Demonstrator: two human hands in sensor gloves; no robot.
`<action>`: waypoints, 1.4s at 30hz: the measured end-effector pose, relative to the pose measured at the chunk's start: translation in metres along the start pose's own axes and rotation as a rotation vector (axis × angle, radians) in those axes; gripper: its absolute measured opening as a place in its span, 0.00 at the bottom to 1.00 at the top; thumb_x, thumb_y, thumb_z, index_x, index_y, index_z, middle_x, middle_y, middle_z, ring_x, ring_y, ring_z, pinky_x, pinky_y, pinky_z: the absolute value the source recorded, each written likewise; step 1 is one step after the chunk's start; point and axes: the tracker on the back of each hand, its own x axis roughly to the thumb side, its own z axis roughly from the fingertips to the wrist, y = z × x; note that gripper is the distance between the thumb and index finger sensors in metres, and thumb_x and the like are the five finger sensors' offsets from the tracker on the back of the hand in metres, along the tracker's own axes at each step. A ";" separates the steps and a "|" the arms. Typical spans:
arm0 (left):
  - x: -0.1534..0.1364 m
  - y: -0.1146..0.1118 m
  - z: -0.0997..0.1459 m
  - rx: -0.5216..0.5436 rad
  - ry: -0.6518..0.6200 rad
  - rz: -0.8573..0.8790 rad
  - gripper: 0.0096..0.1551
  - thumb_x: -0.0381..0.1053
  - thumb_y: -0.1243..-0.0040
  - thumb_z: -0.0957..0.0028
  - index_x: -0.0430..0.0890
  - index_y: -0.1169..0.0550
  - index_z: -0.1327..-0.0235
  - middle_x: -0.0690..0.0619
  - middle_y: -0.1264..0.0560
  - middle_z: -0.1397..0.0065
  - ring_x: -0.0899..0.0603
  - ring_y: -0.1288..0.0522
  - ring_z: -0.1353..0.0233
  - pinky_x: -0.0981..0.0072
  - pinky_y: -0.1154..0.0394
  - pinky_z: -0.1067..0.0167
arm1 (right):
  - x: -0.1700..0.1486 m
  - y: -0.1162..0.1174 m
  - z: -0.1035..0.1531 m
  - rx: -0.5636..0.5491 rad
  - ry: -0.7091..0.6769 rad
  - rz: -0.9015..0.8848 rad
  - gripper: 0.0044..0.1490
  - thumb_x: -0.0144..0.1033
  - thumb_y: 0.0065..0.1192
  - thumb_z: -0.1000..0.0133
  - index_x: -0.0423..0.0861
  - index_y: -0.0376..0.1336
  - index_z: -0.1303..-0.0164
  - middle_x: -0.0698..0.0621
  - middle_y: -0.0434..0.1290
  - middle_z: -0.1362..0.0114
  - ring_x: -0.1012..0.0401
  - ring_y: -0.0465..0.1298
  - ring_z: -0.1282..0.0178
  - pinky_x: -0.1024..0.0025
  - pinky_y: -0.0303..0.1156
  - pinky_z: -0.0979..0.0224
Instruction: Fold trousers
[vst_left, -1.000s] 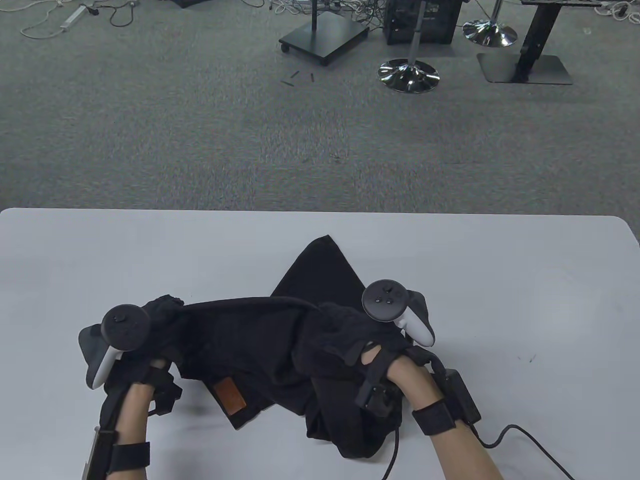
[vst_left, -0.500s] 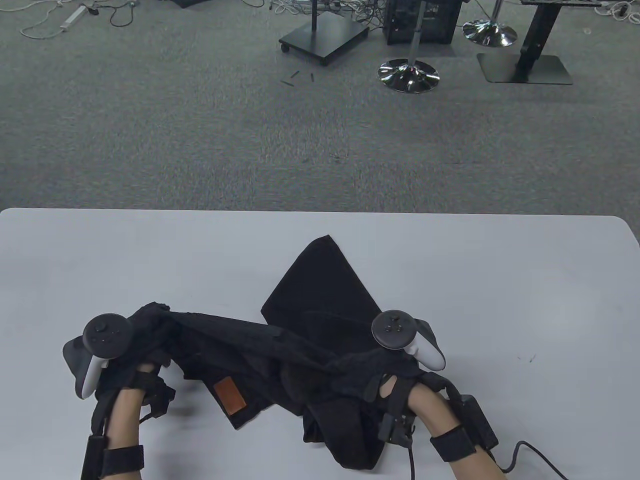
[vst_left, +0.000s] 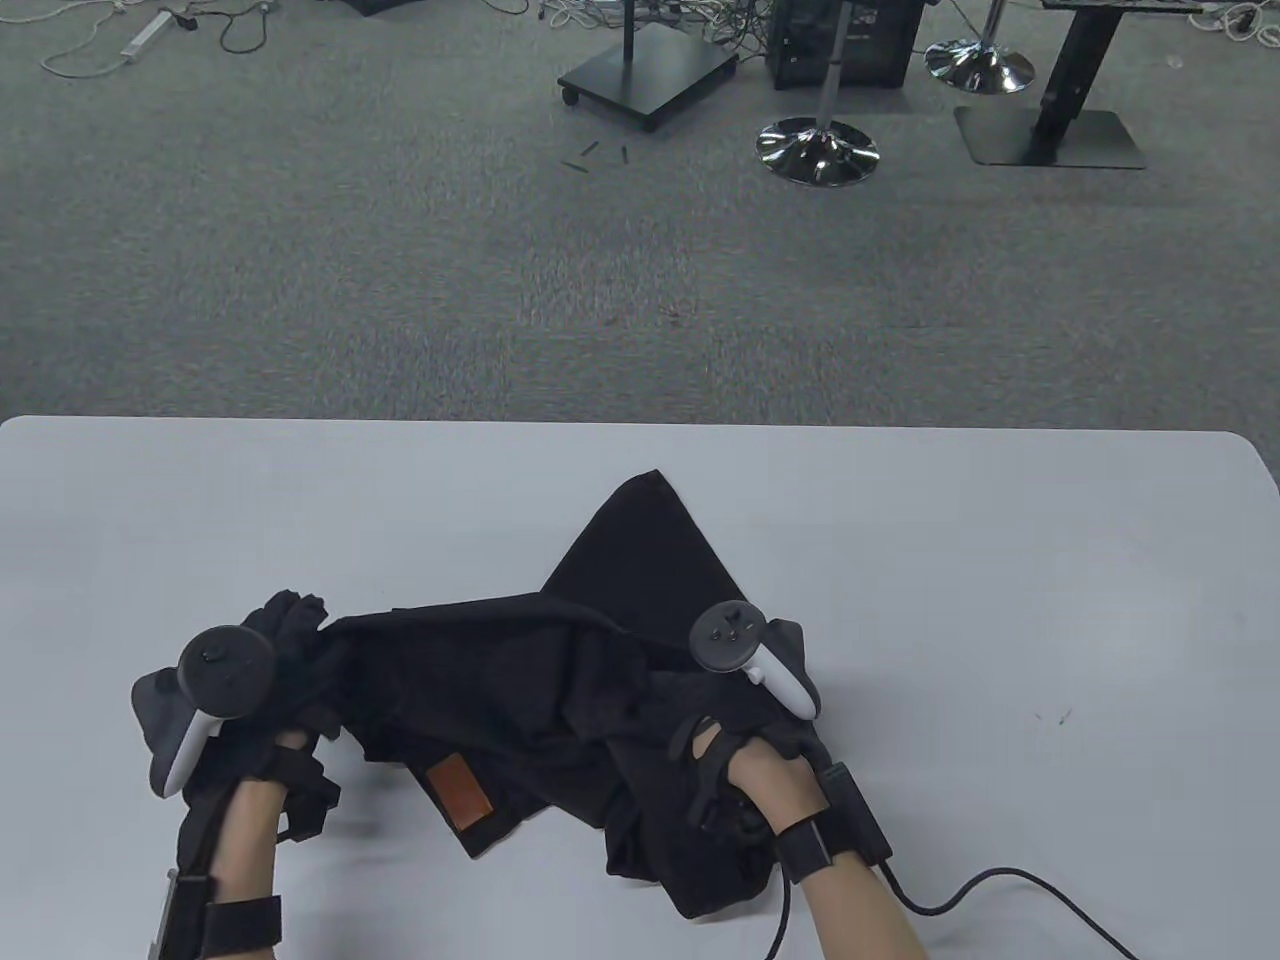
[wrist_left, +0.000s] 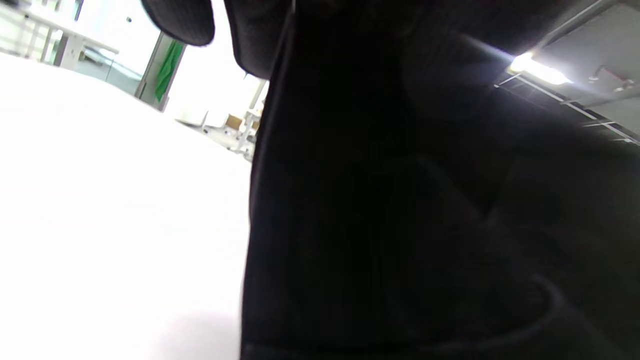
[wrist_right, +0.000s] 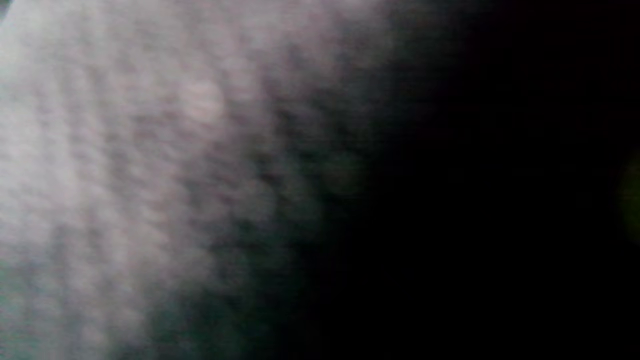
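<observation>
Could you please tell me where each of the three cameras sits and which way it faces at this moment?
Table view: above the near edge, looking down and outward over the table to the carpet; shows left hand, right hand, both forearms, black trousers.
Left wrist view: low by the table, tilted up toward ceiling lights; gloved fingertips at top, trousers filling its right.
Right wrist view: pressed against blurred cloth; no body part discernible.
Shared: table and left wrist views both show trousers and table.

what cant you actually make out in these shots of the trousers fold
- Right hand fingers: table view, buried in the trousers.
- Right wrist view: only blurred cloth against the lens.
- Left hand grip: table view, hidden by its tracker and bunched cloth.
- Brown patch lettering: too small.
</observation>
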 end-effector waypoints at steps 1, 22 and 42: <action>0.005 0.004 0.003 0.002 -0.014 -0.011 0.39 0.64 0.36 0.43 0.54 0.33 0.20 0.56 0.40 0.14 0.38 0.41 0.12 0.34 0.44 0.20 | 0.001 0.000 0.000 -0.001 0.007 -0.003 0.30 0.49 0.60 0.42 0.55 0.63 0.29 0.49 0.67 0.21 0.51 0.60 0.17 0.41 0.57 0.20; 0.037 -0.060 0.016 -0.266 -0.071 0.037 0.40 0.70 0.45 0.41 0.55 0.35 0.17 0.58 0.42 0.12 0.38 0.45 0.10 0.34 0.44 0.20 | 0.073 -0.028 0.092 0.076 -0.471 -0.157 0.29 0.50 0.62 0.44 0.50 0.69 0.34 0.44 0.76 0.30 0.45 0.75 0.30 0.43 0.70 0.30; 0.046 -0.095 0.027 -0.369 -0.151 -0.008 0.41 0.70 0.45 0.42 0.57 0.38 0.16 0.59 0.45 0.12 0.38 0.46 0.10 0.33 0.45 0.21 | -0.021 -0.098 0.001 -0.260 0.083 -0.553 0.36 0.53 0.58 0.43 0.50 0.58 0.27 0.44 0.67 0.23 0.43 0.69 0.26 0.40 0.62 0.26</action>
